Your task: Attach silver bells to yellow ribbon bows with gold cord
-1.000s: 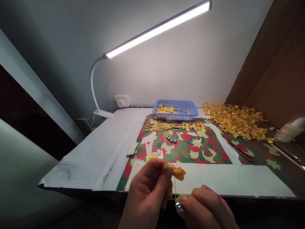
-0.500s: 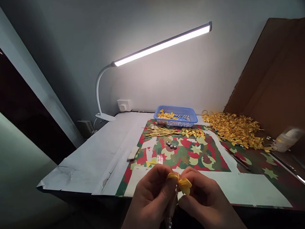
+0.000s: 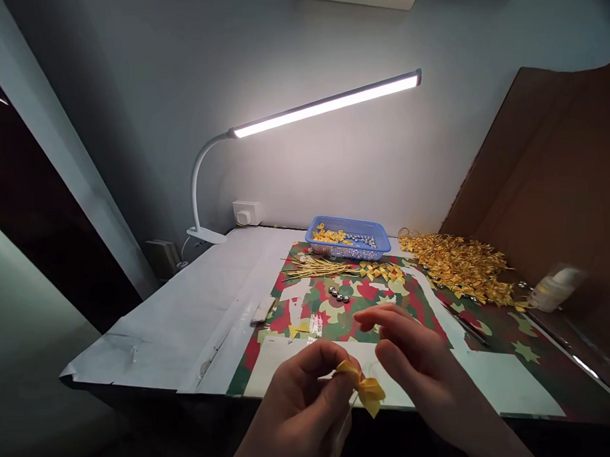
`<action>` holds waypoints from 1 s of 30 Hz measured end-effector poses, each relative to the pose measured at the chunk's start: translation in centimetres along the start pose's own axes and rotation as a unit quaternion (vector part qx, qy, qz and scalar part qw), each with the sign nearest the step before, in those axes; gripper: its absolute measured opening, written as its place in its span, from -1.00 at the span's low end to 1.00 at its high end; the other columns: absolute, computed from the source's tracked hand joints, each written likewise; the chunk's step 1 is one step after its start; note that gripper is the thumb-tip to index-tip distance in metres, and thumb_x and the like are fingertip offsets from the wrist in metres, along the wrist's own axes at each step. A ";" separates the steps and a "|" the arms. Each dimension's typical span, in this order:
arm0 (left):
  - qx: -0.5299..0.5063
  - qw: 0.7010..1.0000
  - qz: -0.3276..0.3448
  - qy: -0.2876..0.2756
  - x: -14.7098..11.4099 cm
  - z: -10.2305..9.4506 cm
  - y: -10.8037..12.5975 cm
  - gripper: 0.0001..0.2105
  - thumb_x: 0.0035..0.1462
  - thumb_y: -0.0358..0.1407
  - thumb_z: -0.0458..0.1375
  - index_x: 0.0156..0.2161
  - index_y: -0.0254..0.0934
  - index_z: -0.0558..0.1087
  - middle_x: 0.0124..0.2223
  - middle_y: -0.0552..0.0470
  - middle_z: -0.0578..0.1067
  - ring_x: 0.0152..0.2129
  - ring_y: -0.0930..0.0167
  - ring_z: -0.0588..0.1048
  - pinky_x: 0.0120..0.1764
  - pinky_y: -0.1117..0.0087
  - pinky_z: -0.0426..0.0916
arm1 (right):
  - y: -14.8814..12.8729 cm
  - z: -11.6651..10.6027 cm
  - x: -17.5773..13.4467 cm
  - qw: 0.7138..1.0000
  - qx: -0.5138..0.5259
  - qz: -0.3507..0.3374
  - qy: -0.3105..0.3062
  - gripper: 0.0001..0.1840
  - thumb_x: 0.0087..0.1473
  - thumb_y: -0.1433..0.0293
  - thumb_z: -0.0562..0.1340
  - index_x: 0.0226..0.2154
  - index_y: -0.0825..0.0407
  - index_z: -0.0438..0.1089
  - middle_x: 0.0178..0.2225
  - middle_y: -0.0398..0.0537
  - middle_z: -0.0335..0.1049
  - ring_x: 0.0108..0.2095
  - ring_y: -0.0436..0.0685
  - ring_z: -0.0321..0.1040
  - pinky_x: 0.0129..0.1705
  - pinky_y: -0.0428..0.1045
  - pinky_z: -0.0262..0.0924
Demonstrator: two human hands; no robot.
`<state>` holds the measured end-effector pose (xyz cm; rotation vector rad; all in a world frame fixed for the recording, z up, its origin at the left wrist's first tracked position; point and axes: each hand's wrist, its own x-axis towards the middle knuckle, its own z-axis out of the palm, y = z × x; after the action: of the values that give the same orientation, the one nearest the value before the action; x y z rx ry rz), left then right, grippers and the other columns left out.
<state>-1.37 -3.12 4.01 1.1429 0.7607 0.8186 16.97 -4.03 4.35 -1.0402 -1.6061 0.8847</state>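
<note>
My left hand [image 3: 303, 398] pinches a yellow ribbon bow [image 3: 371, 394] between thumb and fingers at the table's front edge. A thin stem runs down from the bow past the fingers, and something silvery shows at its lower end. Just to the right, my right hand [image 3: 420, 364] hovers with fingers apart and nothing in it. Beyond the hands lie a few silver beads [image 3: 339, 295] on the patterned mat [image 3: 353, 320]. A yellow ribbon scrap [image 3: 298, 329] rests nearer the left hand.
A blue basket [image 3: 348, 250] holds yellow bows and silver beads. Before it lie gold wire stems [image 3: 319, 266] and a row of yellow pieces [image 3: 381, 272]. Rightward are a heap of gold bows [image 3: 456, 260], tweezers [image 3: 466, 323], a bottle [image 3: 552, 290] and cardboard [image 3: 547, 160]. A lamp [image 3: 325, 106] shines above.
My right hand has let go of the yellow bow and moved up and right, its fingers spreading. My left hand keeps its pinch on the bow. The view has tilted slightly.
</note>
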 end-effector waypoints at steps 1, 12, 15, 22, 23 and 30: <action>0.011 1.000 0.000 -0.001 -0.1 0.0 0.1 -0.77 0.23 -0.10 0.19 -0.33 -0.21 0.38 -0.73 0.32 0.17 -0.79 0.60 0.05 -0.67 0.56 -0.04 | 0.0 0.0 0.2 0.998 0.034 0.030 -0.038 -0.69 0.30 0.13 0.12 -0.03 -0.11 0.40 -0.14 -0.11 0.34 -0.44 -0.06 0.13 -0.43 -0.12 0.08; 0.068 0.997 0.023 -0.004 0.0 -1.0 0.0 -0.75 0.22 -0.08 0.18 -0.33 -0.22 0.40 -0.74 0.30 0.21 -0.79 0.59 0.17 -0.65 0.57 0.06 | 1.2 0.6 -0.5 0.950 0.198 0.187 -0.151 -0.61 0.16 0.16 0.28 -0.52 0.08 0.34 -0.60 -0.27 0.06 -0.55 -0.09 -0.08 -0.50 -0.12 -0.15; 0.066 0.997 0.030 -0.007 0.2 -1.2 0.1 -0.77 0.21 -0.09 0.19 -0.31 -0.22 0.42 -0.70 0.26 0.29 -0.75 0.59 0.14 -0.64 0.59 0.03 | 0.1 0.4 -0.6 0.995 0.022 0.072 -0.063 -0.64 0.26 0.22 0.17 -0.49 0.06 0.33 -0.55 -0.24 0.10 -0.53 -0.07 -0.02 -0.50 -0.12 -0.10; 0.060 0.997 0.046 0.017 -0.3 -0.9 0.9 -0.79 0.22 -0.15 0.20 -0.36 -0.23 0.43 -0.54 0.16 0.50 -0.78 0.64 0.13 -0.67 0.58 0.07 | -1.4 -0.2 -0.1 0.910 -0.340 -0.217 0.094 -0.74 0.29 0.49 0.11 -0.45 0.06 0.31 -0.52 -0.19 0.20 -0.55 -0.08 0.10 -0.49 -0.13 -0.01; 0.064 0.996 0.056 0.024 -0.4 -0.9 1.1 -0.79 0.21 -0.17 0.21 -0.37 -0.25 0.45 -0.49 0.13 0.52 -0.75 0.63 0.18 -0.64 0.57 0.12 | -1.6 -0.4 0.0 0.889 -0.372 -0.241 0.117 -0.75 0.27 0.51 0.12 -0.45 0.06 0.31 -0.53 -0.19 0.19 -0.55 -0.07 0.08 -0.49 -0.12 -0.02; 0.052 0.994 0.086 0.032 -0.4 -1.3 1.6 -0.82 0.18 -0.21 0.26 -0.38 -0.27 0.58 -0.41 0.05 0.58 -0.59 0.52 0.38 -0.45 0.51 0.35 | -3.2 -1.2 0.5 0.808 -0.447 -0.326 0.204 -0.82 0.19 0.58 0.21 -0.41 0.04 0.34 -0.53 -0.19 0.23 -0.57 -0.08 0.08 -0.48 -0.10 -0.01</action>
<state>-2.99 -2.56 5.23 1.2929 0.7726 0.9734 17.40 -4.69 7.75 -1.0477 -1.8126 -0.6140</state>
